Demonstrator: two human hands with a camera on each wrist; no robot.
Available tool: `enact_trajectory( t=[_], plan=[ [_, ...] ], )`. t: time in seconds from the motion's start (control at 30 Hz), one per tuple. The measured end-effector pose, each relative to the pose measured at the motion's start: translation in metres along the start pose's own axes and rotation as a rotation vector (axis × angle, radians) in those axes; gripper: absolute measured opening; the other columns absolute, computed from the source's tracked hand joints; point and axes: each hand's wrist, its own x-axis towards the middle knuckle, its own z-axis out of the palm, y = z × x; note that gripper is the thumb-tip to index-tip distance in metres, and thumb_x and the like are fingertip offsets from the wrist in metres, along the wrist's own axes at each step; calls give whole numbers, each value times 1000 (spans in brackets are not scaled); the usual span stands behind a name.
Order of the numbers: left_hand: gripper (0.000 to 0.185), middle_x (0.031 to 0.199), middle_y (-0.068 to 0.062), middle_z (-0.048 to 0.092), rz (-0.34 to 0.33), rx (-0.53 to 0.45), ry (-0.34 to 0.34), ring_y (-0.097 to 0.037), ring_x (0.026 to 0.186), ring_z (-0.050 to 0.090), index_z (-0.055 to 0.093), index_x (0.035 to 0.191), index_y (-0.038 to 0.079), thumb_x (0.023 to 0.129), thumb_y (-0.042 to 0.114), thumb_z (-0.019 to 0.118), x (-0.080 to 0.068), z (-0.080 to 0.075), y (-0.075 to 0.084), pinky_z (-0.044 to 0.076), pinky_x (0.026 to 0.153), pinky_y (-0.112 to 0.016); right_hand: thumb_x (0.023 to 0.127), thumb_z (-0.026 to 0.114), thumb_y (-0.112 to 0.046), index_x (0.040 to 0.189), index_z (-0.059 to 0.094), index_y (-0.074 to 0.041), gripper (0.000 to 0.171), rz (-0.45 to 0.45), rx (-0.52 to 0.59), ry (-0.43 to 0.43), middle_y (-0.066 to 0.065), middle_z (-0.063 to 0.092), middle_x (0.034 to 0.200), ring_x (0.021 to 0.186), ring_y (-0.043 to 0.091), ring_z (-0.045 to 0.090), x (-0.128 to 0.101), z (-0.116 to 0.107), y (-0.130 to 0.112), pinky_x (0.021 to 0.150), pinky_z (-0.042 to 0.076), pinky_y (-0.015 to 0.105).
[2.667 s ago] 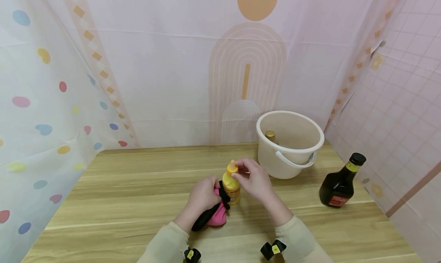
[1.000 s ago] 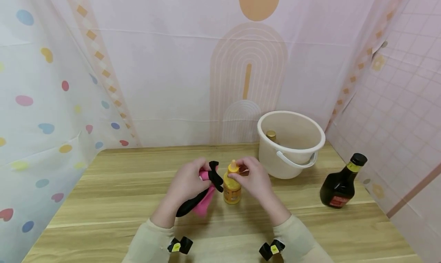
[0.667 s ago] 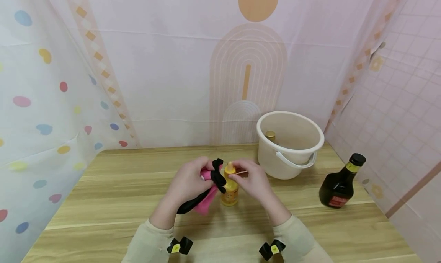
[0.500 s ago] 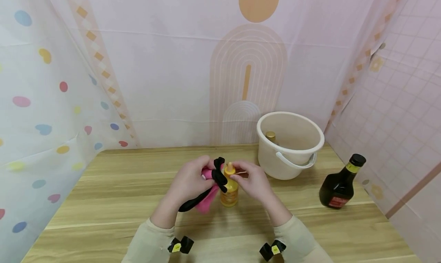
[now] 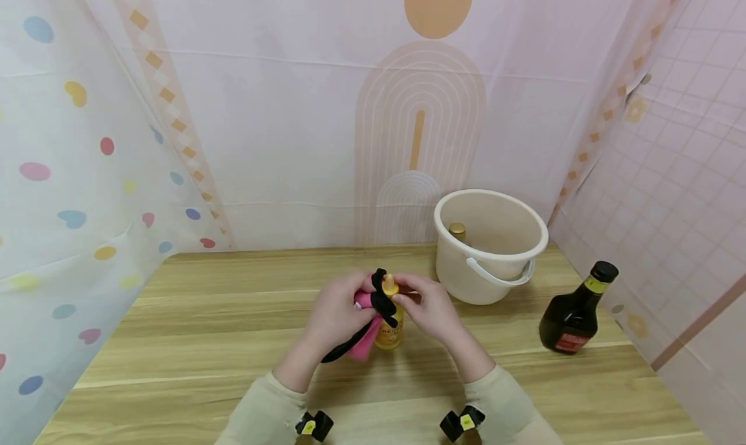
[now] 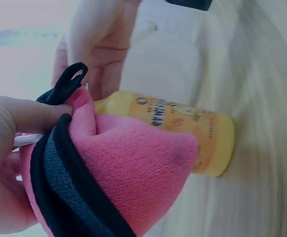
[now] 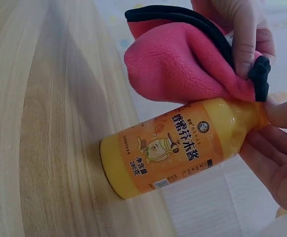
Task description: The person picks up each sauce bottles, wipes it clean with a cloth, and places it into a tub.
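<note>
Pink cloth moved onto upright yellow bottle, black-edged

table: light wood planks | back wall: pink curtain with orange arch print | left wall: white, coloured dots | right wall: pink tiles | light: soft, even

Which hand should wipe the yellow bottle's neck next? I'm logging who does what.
Left, probably: the left hand grips the pink cloth against the yellow bottle; the right hand steadies its top.
</note>
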Motion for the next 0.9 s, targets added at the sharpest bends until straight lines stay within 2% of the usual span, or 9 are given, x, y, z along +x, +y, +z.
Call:
enact_trajectory(
  t=[0.17, 0.27, 0.37, 0.5, 0.63, 0.8, 0.9],
  plan=[
    [29, 73, 10, 59, 15, 5, 26, -11, 68, 51, 65, 82, 16, 69, 4, 87, -2, 6, 1, 42, 60, -28, 86, 71, 5, 119, 67, 4, 33, 49, 65, -7, 18, 68, 111, 100, 31, 67, -1, -1, -2, 83, 54, 31],
    [30, 74, 11, 58, 35, 50, 40, -11, 68, 50, 64, 83, 17, 69, 6, 88, -5, 10, 1, 42, 60, -29, 86, 72, 3, 119, 67, 3, 34, 69, 72, -7, 18, 68, 112, 100, 30, 67, -1, -1, -2, 83, 54, 31],
    [32, 77, 9, 60, 88, 117, 57, -13, 71, 53, 62, 84, 17, 68, 6, 89, -8, 14, 0, 43, 62, -30, 86, 73, 1, 120, 67, 2, 34, 73, 58, -3, 17, 68, 112, 100, 29, 67, -1, -1, -1, 83, 54, 32],
    [34, 99, -6, 71, 199, 196, 91, -22, 88, 64, 61, 84, 14, 66, 2, 88, -15, 18, -2, 52, 71, -36, 87, 73, -1, 119, 67, 1, 33, 64, 43, 5, 16, 68, 113, 100, 28, 67, -1, 0, -1, 83, 55, 32],
    [36, 118, -17, 68, 261, 242, 111, -32, 102, 65, 59, 84, 12, 63, -2, 86, -20, 21, -7, 54, 82, -42, 87, 72, -1, 119, 67, 2, 33, 65, 41, 11, 17, 68, 113, 101, 29, 67, -2, 1, -3, 83, 55, 33],
    [38, 112, -15, 70, 297, 289, 117, -31, 95, 66, 58, 82, 12, 61, -6, 84, -25, 24, -11, 54, 82, -41, 88, 72, -3, 119, 67, 1, 32, 69, 23, 3, 15, 68, 113, 101, 28, 67, -1, 1, -3, 83, 55, 32],
    [39, 115, -16, 69, 331, 318, 142, -32, 94, 66, 56, 80, 11, 59, -7, 83, -27, 25, -13, 54, 81, -42, 88, 72, -3, 119, 67, 0, 32, 72, 19, 0, 15, 68, 113, 101, 28, 67, -1, 2, -3, 83, 55, 33]
  ],
)
